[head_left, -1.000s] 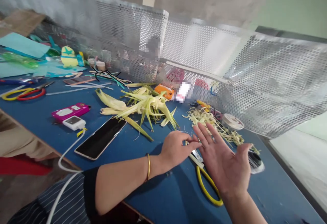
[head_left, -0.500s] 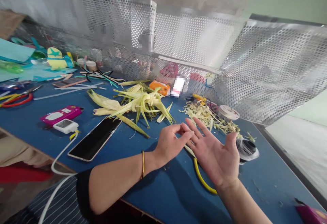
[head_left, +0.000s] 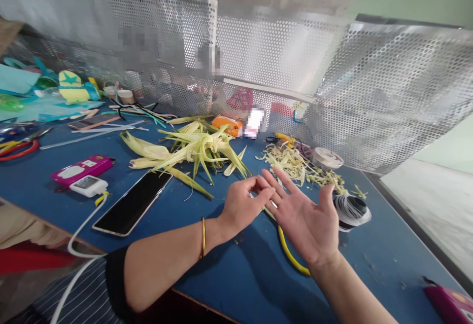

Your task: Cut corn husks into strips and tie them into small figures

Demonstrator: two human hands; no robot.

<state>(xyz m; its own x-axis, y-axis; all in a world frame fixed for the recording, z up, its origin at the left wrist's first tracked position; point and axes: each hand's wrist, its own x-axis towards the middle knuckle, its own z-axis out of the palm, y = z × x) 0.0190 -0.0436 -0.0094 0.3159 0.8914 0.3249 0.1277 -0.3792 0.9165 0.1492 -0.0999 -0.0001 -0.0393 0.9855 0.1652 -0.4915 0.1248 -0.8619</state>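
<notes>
My right hand (head_left: 305, 215) is held palm up above the blue table (head_left: 229, 284), fingers stretched out and spread, nothing in it. My left hand (head_left: 244, 203), with a gold bangle on the wrist, pinches thumb and forefinger together against the fingertips of my right hand; what it pinches, if anything, is too small to make out. Under both hands lie yellow-handled scissors (head_left: 290, 255). A bundle of green-yellow palm leaves (head_left: 195, 149) lies beyond my left hand, and a heap of leaf shreds (head_left: 299, 166) lies beyond my right hand.
A black phone (head_left: 131, 203), a pink power bank (head_left: 81, 166) and a white charger with cable (head_left: 87, 186) lie at left. A tape roll (head_left: 351, 210) and a round tin (head_left: 327, 158) sit at right. A perforated metal screen (head_left: 332, 82) walls the table's far side.
The view has shifted right and down a little. Both hands stay together over the scissors, and the left thumb and forefinger have closed onto the right fingertips.
</notes>
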